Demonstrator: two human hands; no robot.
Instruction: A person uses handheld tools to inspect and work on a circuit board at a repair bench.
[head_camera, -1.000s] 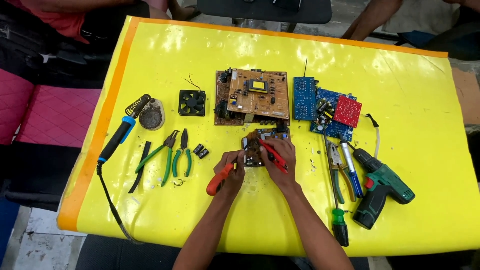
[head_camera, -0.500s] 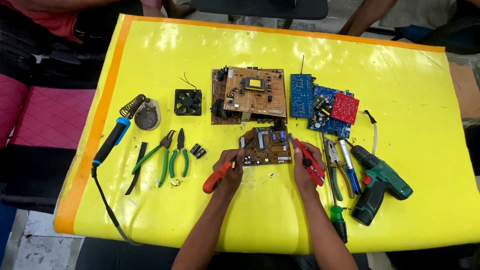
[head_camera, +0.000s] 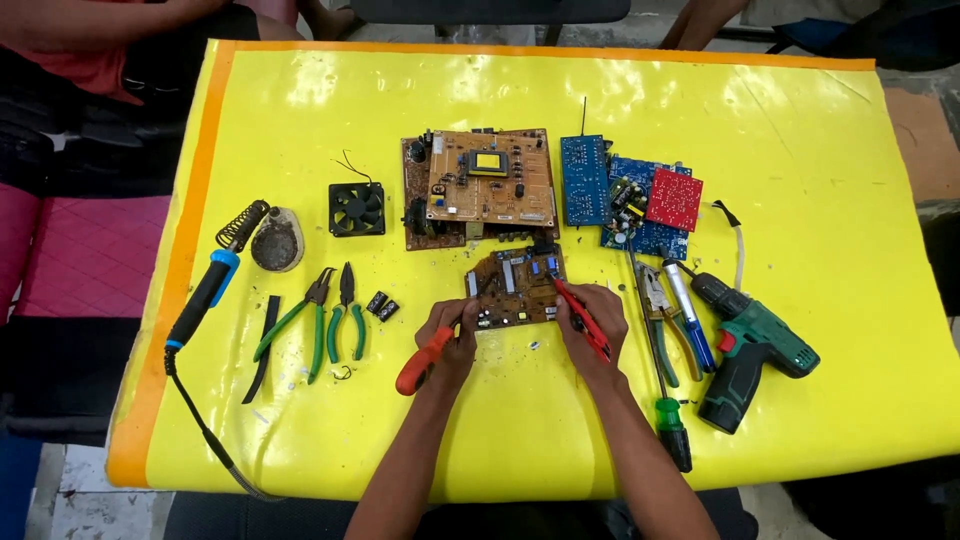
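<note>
A: Where is the small brown circuit board (head_camera: 515, 288) now?

B: It lies flat on the yellow table cover (head_camera: 820, 150), just in front of the bigger brown board (head_camera: 480, 188). The left hand (head_camera: 448, 335) touches its left edge, and its fingers are closed around an orange-handled tool (head_camera: 424, 360). The right hand (head_camera: 592, 310) is clamped on red-handled pliers (head_camera: 580, 315), and the tip of the pliers is on the right part of the board.

A: How will this board handle, do you think?

B: I judge it is light, thin and stiff, but fragile, because many small parts stand on it. It is better to take it by the bare edges, not by the parts. On this glossy cover it may slide easily.

A: Is there any container?

B: Only a small round dish (head_camera: 277, 245) near the blue soldering iron (head_camera: 205, 295). Something dark is inside, but I cannot tell what it is. The green pliers (head_camera: 320, 315), the black fan (head_camera: 357, 208) and the green drill (head_camera: 755, 345) lie loose on the cover.
</note>
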